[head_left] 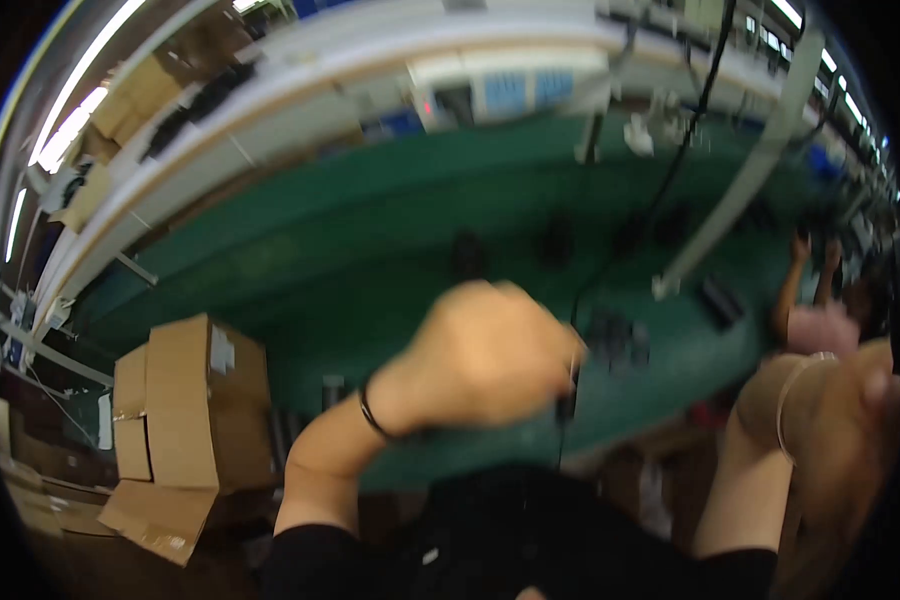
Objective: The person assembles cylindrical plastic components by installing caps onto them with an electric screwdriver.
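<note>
My left hand, with a dark band on its wrist, is raised over the green work surface. Its fingers are curled into a fist, smeared by motion, and whatever they may hold is hidden. Just right of the fist hangs a slim dark tool on a black cord; whether the hand touches it I cannot tell. My right hand is far out at the right, with a light band near the wrist. Its fingers blur at the picture's rim. Beyond the left hand, several dark parts lie on the green surface.
Open cardboard boxes stand at the left. A white shelf runs across the back, carrying a pale device with blue panels. A grey post slants down to the surface. Another person in pink works at the far right.
</note>
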Available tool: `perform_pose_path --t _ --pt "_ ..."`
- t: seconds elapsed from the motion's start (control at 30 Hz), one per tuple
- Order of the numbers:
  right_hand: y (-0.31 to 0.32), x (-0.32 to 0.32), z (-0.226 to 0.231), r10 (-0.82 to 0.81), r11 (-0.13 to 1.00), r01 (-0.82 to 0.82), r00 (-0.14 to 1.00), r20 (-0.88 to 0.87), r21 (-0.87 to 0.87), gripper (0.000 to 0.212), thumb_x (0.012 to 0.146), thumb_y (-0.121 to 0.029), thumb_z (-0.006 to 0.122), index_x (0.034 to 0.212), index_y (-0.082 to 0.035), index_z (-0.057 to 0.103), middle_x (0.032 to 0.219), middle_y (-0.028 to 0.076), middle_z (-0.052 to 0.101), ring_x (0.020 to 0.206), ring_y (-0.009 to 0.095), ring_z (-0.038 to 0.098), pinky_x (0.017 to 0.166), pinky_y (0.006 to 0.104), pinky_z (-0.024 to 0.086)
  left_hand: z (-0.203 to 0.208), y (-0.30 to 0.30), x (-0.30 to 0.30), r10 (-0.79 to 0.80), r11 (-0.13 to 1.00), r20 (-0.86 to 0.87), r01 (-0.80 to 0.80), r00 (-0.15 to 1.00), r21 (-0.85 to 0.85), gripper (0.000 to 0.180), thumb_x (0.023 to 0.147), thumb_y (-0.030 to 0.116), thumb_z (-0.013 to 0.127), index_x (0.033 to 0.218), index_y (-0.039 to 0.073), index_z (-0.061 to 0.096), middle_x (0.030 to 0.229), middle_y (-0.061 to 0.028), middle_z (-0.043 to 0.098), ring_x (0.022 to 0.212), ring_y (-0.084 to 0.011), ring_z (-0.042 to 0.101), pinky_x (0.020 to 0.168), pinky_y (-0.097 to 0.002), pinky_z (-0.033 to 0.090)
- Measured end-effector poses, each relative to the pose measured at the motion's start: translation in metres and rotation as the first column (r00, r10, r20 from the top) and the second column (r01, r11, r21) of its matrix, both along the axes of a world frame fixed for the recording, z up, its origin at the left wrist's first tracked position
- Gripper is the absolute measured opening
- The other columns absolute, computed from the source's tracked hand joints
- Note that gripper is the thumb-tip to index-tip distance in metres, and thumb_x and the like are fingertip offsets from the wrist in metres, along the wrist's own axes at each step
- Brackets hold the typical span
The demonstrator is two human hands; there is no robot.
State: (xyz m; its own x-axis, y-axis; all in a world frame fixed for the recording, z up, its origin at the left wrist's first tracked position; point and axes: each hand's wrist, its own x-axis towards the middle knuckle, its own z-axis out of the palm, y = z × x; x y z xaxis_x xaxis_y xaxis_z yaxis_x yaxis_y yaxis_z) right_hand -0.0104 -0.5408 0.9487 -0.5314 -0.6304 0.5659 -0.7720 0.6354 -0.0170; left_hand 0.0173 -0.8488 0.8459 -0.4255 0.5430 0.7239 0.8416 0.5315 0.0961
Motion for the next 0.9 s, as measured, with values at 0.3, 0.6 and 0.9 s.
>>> perform_pose_path --t 0.3,0.6,0.9 --pt "-0.053 -0.108 -0.386 -0.162 0.967 0.254 0.698 0.698 -0.030 0.035 0.078 -0.016 0.067 0.106 0.001 0.056 0.094 0.019 0.060 0.088 0.036 0.059 0.076 0.0398 0.048 -0.321 -0.100 0.060 0.074 0.166 0.976 -0.968 0.205 0.191 0.013 0.088 0.012 0.055 0.097 0.005 0.060 0.075 -0.0006 0.061 0.066 -0.0069 0.056 0.054 -0.0210 0.043" --pt "-0.066 -0.106 -0.493 -0.322 0.819 0.574 0.462 0.826 -0.002 0.054 0.070 -0.024 0.074 0.106 0.004 0.045 0.093 0.023 0.061 0.084 0.038 0.061 0.075 0.0410 0.047 -0.377 -0.100 0.100 0.476 0.007 0.867 -0.985 -0.150 -0.174 0.047 0.091 0.037 0.048 0.108 -0.007 0.053 0.101 -0.0278 0.056 0.099 -0.0392 0.053 0.086 -0.0440 0.042" --pt "-0.047 -0.107 -0.425 0.060 0.854 0.397 0.567 0.821 -0.336 0.043 0.075 -0.008 0.066 0.113 0.002 0.047 0.092 0.007 0.055 0.078 0.013 0.050 0.068 0.0261 0.044 -0.347 -0.145 0.147 0.789 -0.190 0.541 -0.952 -0.293 -0.239 0.045 0.082 0.025 0.062 0.116 -0.002 0.050 0.104 -0.0223 0.051 0.099 -0.0377 0.047 0.088 -0.0444 0.040"
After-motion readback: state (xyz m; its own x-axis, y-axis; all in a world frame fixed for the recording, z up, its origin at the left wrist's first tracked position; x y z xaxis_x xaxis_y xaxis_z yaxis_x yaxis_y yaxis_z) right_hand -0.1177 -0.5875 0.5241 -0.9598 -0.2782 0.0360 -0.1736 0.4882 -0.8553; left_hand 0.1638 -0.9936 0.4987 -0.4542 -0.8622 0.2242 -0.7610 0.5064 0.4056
